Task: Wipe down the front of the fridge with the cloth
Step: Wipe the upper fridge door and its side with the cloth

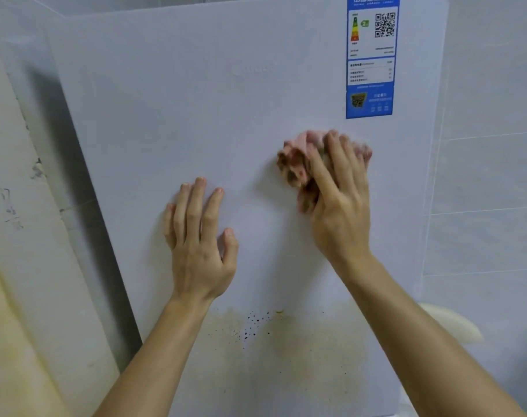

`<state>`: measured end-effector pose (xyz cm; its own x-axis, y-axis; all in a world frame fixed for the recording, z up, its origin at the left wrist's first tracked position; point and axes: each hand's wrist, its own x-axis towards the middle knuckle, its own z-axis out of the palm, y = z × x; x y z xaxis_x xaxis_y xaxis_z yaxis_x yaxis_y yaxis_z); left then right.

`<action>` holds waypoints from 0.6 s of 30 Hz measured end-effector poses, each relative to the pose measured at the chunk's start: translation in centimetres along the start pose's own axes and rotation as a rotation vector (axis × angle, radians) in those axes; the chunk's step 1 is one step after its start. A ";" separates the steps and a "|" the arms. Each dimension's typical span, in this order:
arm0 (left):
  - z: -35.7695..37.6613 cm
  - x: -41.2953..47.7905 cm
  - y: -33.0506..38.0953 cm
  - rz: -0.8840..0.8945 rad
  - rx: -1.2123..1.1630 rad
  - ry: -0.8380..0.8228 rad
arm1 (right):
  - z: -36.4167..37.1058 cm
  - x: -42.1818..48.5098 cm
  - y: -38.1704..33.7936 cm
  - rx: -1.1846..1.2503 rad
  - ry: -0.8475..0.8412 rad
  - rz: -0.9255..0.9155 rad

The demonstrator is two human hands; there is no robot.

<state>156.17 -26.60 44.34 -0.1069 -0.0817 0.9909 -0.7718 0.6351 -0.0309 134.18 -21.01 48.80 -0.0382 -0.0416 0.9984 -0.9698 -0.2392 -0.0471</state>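
The white fridge front fills most of the head view. A crumpled pink and brown cloth lies against the door just below the blue energy label. My right hand presses the cloth flat to the door, fingers spread over it. Lower and to the left, my left hand rests flat on the bare door with straight fingers. A patch of brownish stains and dark specks marks the door below both hands.
A scuffed cream wall stands to the left of the fridge, with a dark gap between them. Pale grey wall tiles run along the right side. A cream rounded object shows at the lower right.
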 end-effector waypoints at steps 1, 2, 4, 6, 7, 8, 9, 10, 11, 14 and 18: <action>0.1 0.2 0.3 0.003 -0.001 0.000 | 0.1 1.0 0.1 -0.011 0.023 0.012; 0.1 0.4 0.5 0.003 -0.001 0.000 | 0.1 1.1 0.2 -0.017 0.036 0.010; 0.3 0.5 1.0 -0.003 0.008 0.002 | 0.1 -1.3 0.5 -0.005 0.039 -0.012; 0.5 0.2 1.3 -0.012 0.016 -0.001 | -0.2 -6.1 0.8 0.040 0.012 -0.055; 0.6 0.0 1.4 -0.017 0.018 -0.006 | -0.5 -9.0 1.1 0.054 -0.021 -0.083; 0.7 -0.2 1.6 -0.024 0.018 -0.010 | -0.8 -12.1 1.6 0.056 -0.064 -0.112; 0.8 -0.5 1.7 -0.032 0.017 -0.011 | -1.2 -15.1 2.4 0.047 -0.122 -0.138; 0.9 -0.7 1.8 -0.035 0.016 -0.009 | -1.6 -17.7 3.1 0.027 -0.196 -0.155; 1.0 -1.0 2.1 -0.032 0.016 -0.006 | -2.2 -19.7 3.9 -0.003 -0.277 -0.161; 1.3 -1.9 2.8 -0.009 0.019 -0.025 | -3.6 -21.4 5.4 -0.062 -0.394 -0.209; 1.6 -2.5 3.5 -0.041 0.024 -0.054 | -5.0 -15.6 6.5 0.020 -0.246 -0.148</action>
<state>152.75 -25.36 41.59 -0.1080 -0.1489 0.9829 -0.7908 0.6121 0.0059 127.26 -17.08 33.04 0.1651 -0.2388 0.9569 -0.9555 -0.2791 0.0952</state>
